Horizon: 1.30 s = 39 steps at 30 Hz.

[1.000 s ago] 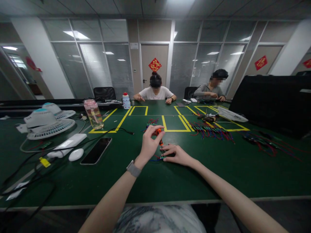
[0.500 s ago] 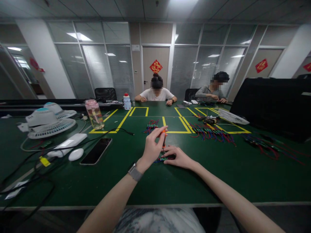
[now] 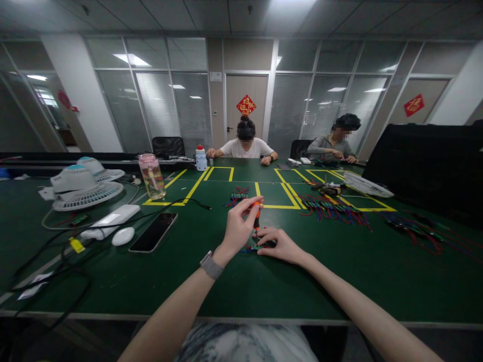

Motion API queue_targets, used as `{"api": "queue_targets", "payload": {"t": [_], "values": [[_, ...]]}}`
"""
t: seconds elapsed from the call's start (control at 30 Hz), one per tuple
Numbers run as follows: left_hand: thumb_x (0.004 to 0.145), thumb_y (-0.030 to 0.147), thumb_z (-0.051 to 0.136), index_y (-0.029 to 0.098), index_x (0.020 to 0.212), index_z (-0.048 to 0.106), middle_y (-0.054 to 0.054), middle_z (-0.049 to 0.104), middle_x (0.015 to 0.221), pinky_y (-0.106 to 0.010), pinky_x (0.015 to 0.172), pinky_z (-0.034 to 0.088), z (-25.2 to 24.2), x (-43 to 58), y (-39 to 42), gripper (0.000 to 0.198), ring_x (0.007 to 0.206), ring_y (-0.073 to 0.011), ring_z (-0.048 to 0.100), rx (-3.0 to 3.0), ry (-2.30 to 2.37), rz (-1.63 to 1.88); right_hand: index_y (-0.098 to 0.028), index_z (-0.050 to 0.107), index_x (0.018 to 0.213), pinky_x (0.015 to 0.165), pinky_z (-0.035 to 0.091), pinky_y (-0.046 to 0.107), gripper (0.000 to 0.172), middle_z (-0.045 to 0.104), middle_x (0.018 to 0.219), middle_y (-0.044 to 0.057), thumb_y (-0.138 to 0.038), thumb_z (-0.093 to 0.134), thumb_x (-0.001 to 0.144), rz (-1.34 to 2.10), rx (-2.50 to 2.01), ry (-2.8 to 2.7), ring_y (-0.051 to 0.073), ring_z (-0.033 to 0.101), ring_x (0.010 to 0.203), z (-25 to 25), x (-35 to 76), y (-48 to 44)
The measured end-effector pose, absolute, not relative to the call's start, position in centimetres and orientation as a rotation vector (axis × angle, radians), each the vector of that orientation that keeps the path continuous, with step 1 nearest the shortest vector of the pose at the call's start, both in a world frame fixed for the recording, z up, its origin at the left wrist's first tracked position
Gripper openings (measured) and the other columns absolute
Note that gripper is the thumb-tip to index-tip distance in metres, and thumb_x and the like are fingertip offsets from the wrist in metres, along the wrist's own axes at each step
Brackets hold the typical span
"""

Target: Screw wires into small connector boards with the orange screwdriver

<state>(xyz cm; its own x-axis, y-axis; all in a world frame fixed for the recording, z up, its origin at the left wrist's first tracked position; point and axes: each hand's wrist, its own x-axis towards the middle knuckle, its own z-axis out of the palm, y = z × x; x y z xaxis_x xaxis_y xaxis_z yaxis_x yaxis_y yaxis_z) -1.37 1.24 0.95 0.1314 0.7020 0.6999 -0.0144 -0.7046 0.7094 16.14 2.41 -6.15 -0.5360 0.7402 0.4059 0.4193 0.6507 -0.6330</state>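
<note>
Compared with one second ago, the orange-and-black screwdriver in your left hand stands nearly upright; then, its handle leaned to your left. Your left fingers reach further across its top, and your thumb and fingers are closed on the handle's upper end. Your right hand has its thumb and index finger slightly parted beside the small green circuit board with thin coloured wires; you cannot tell whether they pinch it.

That board lies on the dark green tabletop, which is marked with yellow tape. Similar wired boards lie further off to your right, and a black phone to your left. Across the table sit two people, before a glass-panelled wall and a beige door.

The screwdriver's long axis is close to vertical, shaft down, directly above the board; tip contact is too small to tell.
</note>
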Motion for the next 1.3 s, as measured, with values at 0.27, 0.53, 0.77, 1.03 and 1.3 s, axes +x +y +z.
{"api": "queue_targets", "payload": {"t": [0.27, 0.53, 0.77, 1.03, 1.3], "values": [[0.091, 0.029, 0.054, 0.021, 0.1, 0.07, -0.006, 0.06, 0.1, -0.026, 0.08, 0.05, 1.2, -1.5, 1.1, 0.021, 0.093, -0.016, 0.06, 1.959, 0.777, 1.694, -0.022, 0.077, 0.082, 0.105, 0.037, 0.05, 0.023, 0.071, 0.109, 0.01, -0.041, 0.077, 0.07, 0.678, -0.904, -2.18, 0.026, 0.064, 0.104, -6.1, 16.1, 2.4], [0.089, 0.029, 0.055, 0.019, 0.106, 0.068, -0.007, 0.068, 0.101, -0.026, 0.075, 0.054, 1.2, -1.2, 1.2, 0.023, 0.088, -0.0169, 0.066, 1.842, 0.643, 1.573, -0.022, 0.077, 0.09, 0.105, 0.037, 0.048, 0.024, 0.068, 0.116, 0.009, -0.043, 0.065, 0.082, 0.766, -0.902, -2.223, 0.026, 0.06, 0.111, -5.2, 16.6, 2.0], [0.093, 0.03, 0.049, 0.021, 0.112, 0.067, -0.007, 0.065, 0.104, -0.025, 0.076, 0.053, 0.9, -1.2, 1.4, 0.027, 0.092, -0.0158, 0.063, 1.884, 0.685, 1.584, -0.022, 0.076, 0.092, 0.109, 0.031, 0.05, 0.026, 0.067, 0.119, 0.009, -0.043, 0.063, 0.084, 0.797, -0.905, -2.251, 0.027, 0.059, 0.114, -5.2, 16.9, 2.2], [0.089, 0.026, 0.056, 0.022, 0.11, 0.067, -0.006, 0.065, 0.101, -0.023, 0.071, 0.053, 0.8, -0.9, 1.0, 0.024, 0.087, -0.0148, 0.064, 1.91, 0.664, 1.623, -0.022, 0.075, 0.096, 0.111, 0.029, 0.051, 0.023, 0.066, 0.121, 0.009, -0.037, 0.071, 0.078, 0.802, -0.878, -2.262, 0.026, 0.058, 0.116, -5.6, 17.1, 2.5], [0.093, 0.023, 0.049, 0.023, 0.114, 0.065, -0.006, 0.059, 0.104, -0.027, 0.081, 0.05, 1.1, -1.0, 0.9, 0.027, 0.09, -0.014, 0.06, 2.063, 0.737, 1.685, -0.022, 0.075, 0.097, 0.111, 0.03, 0.05, 0.027, 0.065, 0.122, 0.01, -0.037, 0.074, 0.075, 0.771, -0.878, -2.285, 0.027, 0.058, 0.116, -5.7, 17.3, 2.6]]}}
